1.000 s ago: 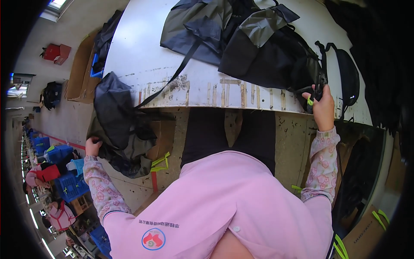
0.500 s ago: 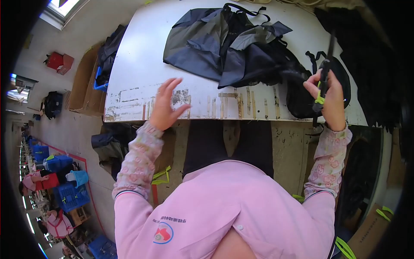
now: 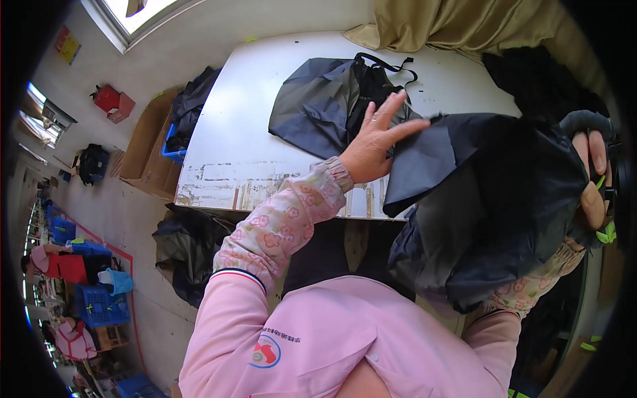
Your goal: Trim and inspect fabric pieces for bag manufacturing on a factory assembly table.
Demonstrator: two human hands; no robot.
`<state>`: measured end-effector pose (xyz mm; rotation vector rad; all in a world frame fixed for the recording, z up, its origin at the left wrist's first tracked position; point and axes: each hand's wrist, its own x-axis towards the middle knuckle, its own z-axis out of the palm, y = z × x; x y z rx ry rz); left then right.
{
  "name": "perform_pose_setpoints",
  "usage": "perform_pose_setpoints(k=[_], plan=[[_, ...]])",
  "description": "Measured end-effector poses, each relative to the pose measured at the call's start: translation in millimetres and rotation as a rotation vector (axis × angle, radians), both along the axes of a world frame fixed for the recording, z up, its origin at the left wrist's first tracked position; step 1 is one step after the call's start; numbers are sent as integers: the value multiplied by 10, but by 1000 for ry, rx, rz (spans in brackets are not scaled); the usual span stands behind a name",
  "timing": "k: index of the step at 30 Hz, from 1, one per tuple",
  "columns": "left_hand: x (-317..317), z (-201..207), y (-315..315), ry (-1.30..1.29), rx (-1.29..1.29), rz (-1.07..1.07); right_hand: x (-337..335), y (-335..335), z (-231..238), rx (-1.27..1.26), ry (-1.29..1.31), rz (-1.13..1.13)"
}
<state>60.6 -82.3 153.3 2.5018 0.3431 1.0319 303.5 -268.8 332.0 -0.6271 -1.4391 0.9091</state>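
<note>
My right hand (image 3: 592, 174) is at the far right, fingers closed on a large dark fabric bag (image 3: 511, 192), lifted off the table and hanging over its front edge. A bright yellow-green strip (image 3: 606, 232) shows below that hand, beside a dark object too hidden to name. My left hand (image 3: 373, 142) is open, fingers spread, next to the lifted bag's left edge; whether it touches the cloth I cannot tell. Behind it a second grey and black fabric bag (image 3: 315, 99) with a black strap lies on the white table (image 3: 229, 99).
A gold curtain (image 3: 458, 26) hangs behind the table, with dark cloth (image 3: 541, 79) at the back right. To the left stand a cardboard box (image 3: 147, 149) and a blue crate (image 3: 172, 151) of dark fabric. More dark fabric (image 3: 189, 249) sits below the table's left front.
My right hand has moved right and raised one dark bag from the table. The left hand has moved right towards it. The long dark tool seen in my right hand is now hidden.
</note>
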Motion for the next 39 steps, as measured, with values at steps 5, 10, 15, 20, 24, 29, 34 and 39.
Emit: perform_pose_setpoints(k=[5,10,15,20,24,29,34,39], plan=[[-290,319,-26,-192,-945,-529,284,-83,81,64,-77,31],[-1263,674,-265,-663,-1541,-564,325,6,83,-34,-441,-595],[-1644,432,-197,-502,-1525,69,193,955,-710,-43,-773,-646],[-2052,-343,217,-499,-1474,411,76,1249,-1704,-302,-732,-575],[-2627,-973,332,61,-277,1015,-223,894,-1905,-520,-587,-332],[-2213,-649,-71,217,-399,515,-270,562,-2081,-680,-540,-242],[-1887,-976,-6,384,-154,380,-423,622,-2175,-633,-489,-207],[-2034,-1413,309,559,-280,394,-459,697,-2317,-657,-594,-228]])
